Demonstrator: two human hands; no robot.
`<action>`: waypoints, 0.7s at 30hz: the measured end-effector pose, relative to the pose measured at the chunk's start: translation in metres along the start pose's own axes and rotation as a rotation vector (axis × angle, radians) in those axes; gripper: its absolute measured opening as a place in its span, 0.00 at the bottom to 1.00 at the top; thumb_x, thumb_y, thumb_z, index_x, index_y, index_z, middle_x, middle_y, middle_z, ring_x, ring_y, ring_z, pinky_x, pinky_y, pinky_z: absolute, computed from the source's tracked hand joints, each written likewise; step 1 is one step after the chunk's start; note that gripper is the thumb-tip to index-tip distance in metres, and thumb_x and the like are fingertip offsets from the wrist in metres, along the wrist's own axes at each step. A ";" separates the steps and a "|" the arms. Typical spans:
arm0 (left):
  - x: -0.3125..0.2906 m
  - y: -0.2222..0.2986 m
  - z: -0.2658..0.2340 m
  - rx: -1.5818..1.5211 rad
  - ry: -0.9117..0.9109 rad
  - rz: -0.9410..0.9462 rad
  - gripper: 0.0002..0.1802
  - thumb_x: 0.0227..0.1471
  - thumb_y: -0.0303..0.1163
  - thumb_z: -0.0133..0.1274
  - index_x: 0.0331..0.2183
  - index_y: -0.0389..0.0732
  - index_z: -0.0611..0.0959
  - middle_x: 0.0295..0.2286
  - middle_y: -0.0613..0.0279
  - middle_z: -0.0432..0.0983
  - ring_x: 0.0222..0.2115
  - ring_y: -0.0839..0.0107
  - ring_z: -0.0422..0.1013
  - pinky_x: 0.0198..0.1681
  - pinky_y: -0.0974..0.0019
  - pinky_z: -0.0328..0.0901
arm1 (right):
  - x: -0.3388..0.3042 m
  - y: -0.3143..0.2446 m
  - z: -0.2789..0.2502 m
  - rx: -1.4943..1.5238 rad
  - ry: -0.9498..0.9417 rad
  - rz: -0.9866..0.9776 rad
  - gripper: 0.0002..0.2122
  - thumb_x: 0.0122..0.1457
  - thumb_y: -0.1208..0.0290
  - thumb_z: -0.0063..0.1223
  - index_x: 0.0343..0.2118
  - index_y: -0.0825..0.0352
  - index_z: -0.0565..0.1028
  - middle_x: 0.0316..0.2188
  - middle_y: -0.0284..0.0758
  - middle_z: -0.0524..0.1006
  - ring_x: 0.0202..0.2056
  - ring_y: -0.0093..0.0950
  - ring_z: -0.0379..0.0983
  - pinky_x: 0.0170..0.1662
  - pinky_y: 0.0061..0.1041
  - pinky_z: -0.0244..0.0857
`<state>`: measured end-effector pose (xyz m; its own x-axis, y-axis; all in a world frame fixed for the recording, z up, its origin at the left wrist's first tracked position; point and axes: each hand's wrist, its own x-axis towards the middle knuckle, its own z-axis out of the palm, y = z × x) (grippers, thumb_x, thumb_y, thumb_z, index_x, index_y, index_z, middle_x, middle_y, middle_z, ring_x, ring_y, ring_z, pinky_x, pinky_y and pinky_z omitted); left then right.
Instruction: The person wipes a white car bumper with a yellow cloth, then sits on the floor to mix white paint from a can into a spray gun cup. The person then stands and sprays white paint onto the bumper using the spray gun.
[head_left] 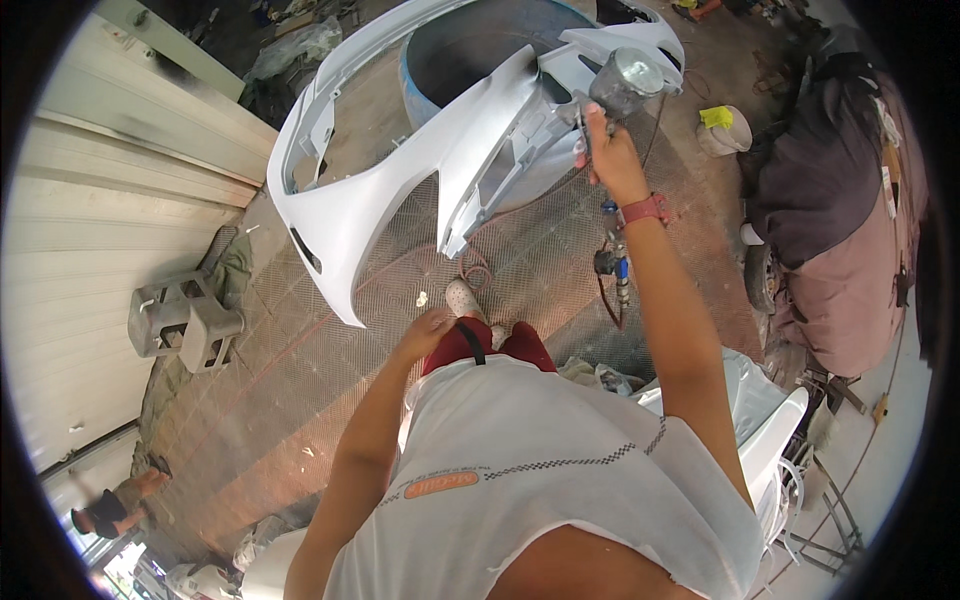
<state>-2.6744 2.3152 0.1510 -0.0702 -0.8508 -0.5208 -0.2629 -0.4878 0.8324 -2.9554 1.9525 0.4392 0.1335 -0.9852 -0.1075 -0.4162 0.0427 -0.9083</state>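
My right hand reaches out ahead, its fingers wrapped round a spray gun with a round metal cup on top. A hose fitting with a blue valve hangs beneath my right wrist, which wears a red band. Close beyond the gun is a large white car bumper, along with a second white body part. A blue drum shows behind and under them. Beside my thigh, my left hand hangs with loosely extended fingers and nothing visible in it.
Grey plastic stools stand by the pale wall panels on the left. A thin reddish hose trails over the patterned floor. To the right are a white bucket and a covered vehicle. Another person is at the far lower left.
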 end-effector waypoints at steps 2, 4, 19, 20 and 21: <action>-0.030 -0.071 -0.023 0.052 0.044 -0.206 0.29 0.68 0.49 0.57 0.57 0.35 0.83 0.57 0.43 0.79 0.59 0.51 0.74 0.63 0.55 0.67 | 0.026 -0.009 -0.006 -0.057 0.049 0.043 0.35 0.73 0.37 0.42 0.39 0.73 0.82 0.18 0.35 0.78 0.13 0.24 0.69 0.16 0.25 0.62; -0.056 -0.128 -0.053 0.295 -0.157 -0.446 0.29 0.68 0.50 0.55 0.57 0.35 0.84 0.54 0.43 0.82 0.57 0.47 0.76 0.62 0.51 0.68 | 0.049 -0.018 -0.014 -0.119 0.084 0.056 0.36 0.73 0.36 0.42 0.39 0.74 0.82 0.17 0.36 0.78 0.12 0.26 0.69 0.16 0.26 0.62; -0.001 0.035 -0.014 -0.151 0.123 0.008 0.22 0.73 0.44 0.52 0.55 0.36 0.84 0.53 0.50 0.82 0.54 0.61 0.78 0.61 0.60 0.70 | 0.011 -0.058 0.036 -0.151 -0.373 0.072 0.37 0.71 0.34 0.44 0.46 0.73 0.81 0.20 0.37 0.78 0.17 0.25 0.75 0.18 0.26 0.68; 0.012 0.084 -0.005 -0.247 0.073 0.022 0.24 0.73 0.46 0.53 0.57 0.37 0.83 0.54 0.52 0.81 0.56 0.63 0.76 0.62 0.61 0.68 | -0.002 -0.060 0.043 -0.158 -0.432 0.078 0.37 0.71 0.34 0.44 0.46 0.73 0.81 0.20 0.36 0.78 0.17 0.25 0.74 0.18 0.26 0.68; 0.024 0.129 -0.001 -0.363 0.043 0.176 0.26 0.72 0.48 0.55 0.59 0.38 0.82 0.55 0.55 0.81 0.57 0.65 0.75 0.63 0.61 0.67 | -0.011 -0.063 0.051 -0.164 -0.489 0.077 0.37 0.71 0.34 0.43 0.47 0.73 0.81 0.20 0.36 0.78 0.16 0.24 0.74 0.18 0.26 0.68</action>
<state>-2.7091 2.2317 0.2465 -0.0418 -0.9312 -0.3620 0.1069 -0.3644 0.9251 -2.8849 1.9693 0.4772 0.4852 -0.7860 -0.3831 -0.5712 0.0468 -0.8194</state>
